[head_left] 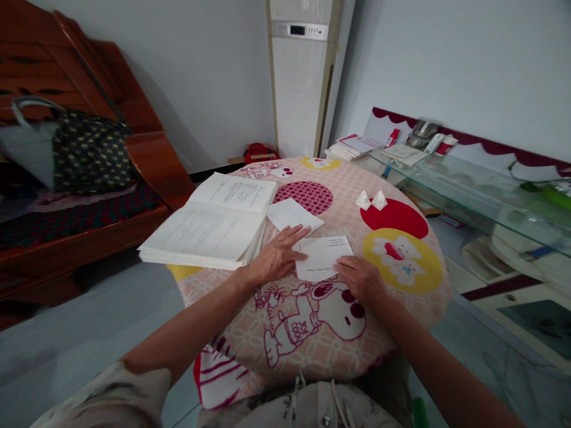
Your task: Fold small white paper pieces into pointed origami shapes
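A small folded sheet of paper [322, 252] with a few printed lines lies before me on the cloth-covered table. My left hand [277, 254] is open at its left side, fingers stretched out and thumb tip on the paper. On the lower right edge of the same paper, my right hand [360, 278] has its fingers close together and bent; its thumb is hidden. Just beyond my left fingers is a blank white piece of paper [292, 213]. To the left lies a thick open book [209, 220] with printed pages. Two small folded paper pyramids [372, 200] stand at the far right.
A patterned tablecloth [312, 356] covers the round table. Right of it stands a glass-topped cabinet [468, 190] carrying papers, metal tins and a cup. A wooden bench [147, 154] with a dark patterned bag [89, 151] is at left. A tall air conditioner [298, 89] stands behind.
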Tool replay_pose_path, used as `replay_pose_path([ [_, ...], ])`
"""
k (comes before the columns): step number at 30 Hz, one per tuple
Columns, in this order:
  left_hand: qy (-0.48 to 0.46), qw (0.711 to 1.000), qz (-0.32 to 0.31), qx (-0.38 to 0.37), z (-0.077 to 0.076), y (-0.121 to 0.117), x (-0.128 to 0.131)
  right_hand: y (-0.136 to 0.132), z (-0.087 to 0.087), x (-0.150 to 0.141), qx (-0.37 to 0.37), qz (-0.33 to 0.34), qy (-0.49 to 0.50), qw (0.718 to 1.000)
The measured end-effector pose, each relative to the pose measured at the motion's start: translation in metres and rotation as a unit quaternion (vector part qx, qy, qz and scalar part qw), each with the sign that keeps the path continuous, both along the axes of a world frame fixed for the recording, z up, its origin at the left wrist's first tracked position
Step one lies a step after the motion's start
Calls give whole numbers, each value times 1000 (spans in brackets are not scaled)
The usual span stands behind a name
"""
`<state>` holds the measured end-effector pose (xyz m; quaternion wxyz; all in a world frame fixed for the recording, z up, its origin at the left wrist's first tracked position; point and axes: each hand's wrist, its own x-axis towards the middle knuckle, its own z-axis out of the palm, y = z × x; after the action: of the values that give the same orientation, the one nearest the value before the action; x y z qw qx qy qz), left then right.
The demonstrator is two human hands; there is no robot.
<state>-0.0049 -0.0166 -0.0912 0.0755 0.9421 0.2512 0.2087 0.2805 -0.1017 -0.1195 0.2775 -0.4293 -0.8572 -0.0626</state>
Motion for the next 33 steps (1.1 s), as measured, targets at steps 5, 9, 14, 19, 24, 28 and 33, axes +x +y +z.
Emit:
replay_pose_path([
  [5,1,998,-56,16,12,-22,10,-7,7,-2,-14,-48,4,999],
  [9,47,997,-54,-17,20,-43,20,-21,13,-15,-3,4,13,1000],
  [14,-3,985,-142,-102,20,-44,19,-19,15,-10,-5,62,124,990],
  [19,-50,978,-159,-127,7,-26,12,-2,4,12,-62,61,175,981],
  [24,-5,980,-132,-147,7,-27,14,2,-3,18,-106,51,140,983],
  [28,-47,972,-41,-225,5,-28,18,-7,12,10,-203,12,215,955],
  [33,-135,922,84,-353,-6,-18,24,-2,27,5,-319,-134,337,876],
])
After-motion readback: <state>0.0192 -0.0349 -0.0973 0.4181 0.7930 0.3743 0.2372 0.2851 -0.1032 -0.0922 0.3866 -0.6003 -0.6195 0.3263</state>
